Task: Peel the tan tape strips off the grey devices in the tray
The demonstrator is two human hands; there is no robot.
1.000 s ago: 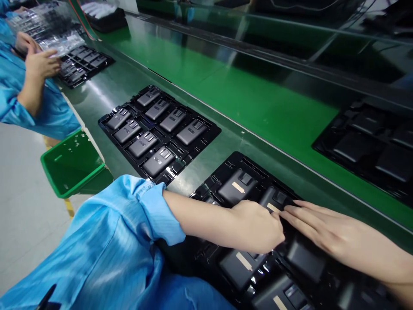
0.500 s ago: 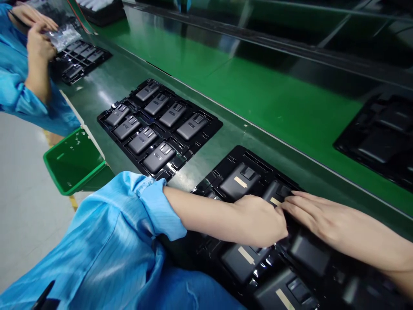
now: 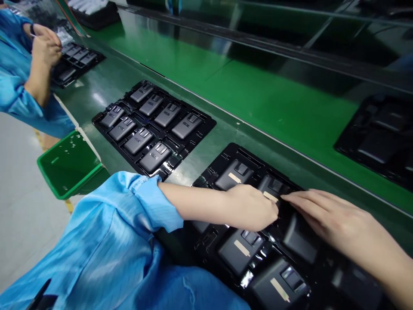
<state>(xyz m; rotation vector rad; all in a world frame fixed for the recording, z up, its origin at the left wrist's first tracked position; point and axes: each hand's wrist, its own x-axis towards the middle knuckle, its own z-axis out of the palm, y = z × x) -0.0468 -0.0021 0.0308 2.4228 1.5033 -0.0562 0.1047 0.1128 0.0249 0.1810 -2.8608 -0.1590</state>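
Observation:
Curled over the near black tray (image 3: pixel 206 174), my left hand (image 3: pixel 253 207) has its fingers pressed together beside a dark case with a beige strip (image 3: pixel 271 189); what it pinches, if anything, is hidden. My right hand (image 3: pixel 322 211) comes in from the right, its fingers close together and fingertips by the same case's right edge. Its thumb side is hidden below the hand. Other dark cases lie in the tray, several with a beige strip: one at the back left (image 3: pixel 234 174), one below my left hand (image 3: pixel 240 252) and one at the front (image 3: pixel 280 286).
A second tray (image 3: pixel 180 153) holds several grey cases at centre left. A green bin (image 3: pixel 71 163) hangs at the bench's left edge. Another person's hands (image 3: pixel 47 45) work over a tray at the upper left. Another black tray (image 3: pixel 345 137) lies at the right on the green surface.
My left hand has drawn slightly up and left, uncovering more of the case with the strip. My right hand's fingertips are now a little apart from it. The view has shifted slightly.

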